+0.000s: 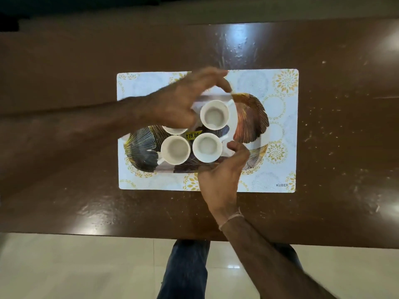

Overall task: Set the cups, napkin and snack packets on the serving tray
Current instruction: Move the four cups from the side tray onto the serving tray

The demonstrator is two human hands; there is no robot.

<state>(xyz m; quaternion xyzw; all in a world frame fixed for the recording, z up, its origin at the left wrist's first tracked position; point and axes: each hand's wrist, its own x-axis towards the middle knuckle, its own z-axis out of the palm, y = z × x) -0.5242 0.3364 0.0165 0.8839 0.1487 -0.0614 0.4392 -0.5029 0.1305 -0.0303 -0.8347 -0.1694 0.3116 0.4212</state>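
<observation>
The serving tray (252,117), patterned with dark and copper fan-shaped leaves, lies on a white placemat (280,87) with gold floral rings and the word KUBER in its near right corner. The placemat rests on a glossy brown table (64,72) marked with pale scratches and specks, most of them on the right side.

Four white cups stand upright and empty on the tray. The far cup (214,114) sits near the tray's middle, its handle pointing toward the far right. The near left cup (175,149) and the near right cup (207,147) stand side by side, just apart. The fourth cup (174,130) is mostly hidden under the left hand; only a curved part of its rim shows. A yellow price sticker (192,135) on the tray is visible between the cups.

The left hand (179,100) reaches in from the left above the far left part of the tray. Its fingers arch over the far cup with the thumb spread wide; the hand is unclasped and holds nothing that can be seen. It blocks the view of the tray's far left corner.

The right hand (222,169) comes from the near side and covers the tray's near edge beside the near right cup. Whether it grips the edge cannot be determined. A pale thread band (230,220) circles its wrist.

Light floor tiles (64,266) and a leg in blue jeans (185,268) appear below the table's near edge.
</observation>
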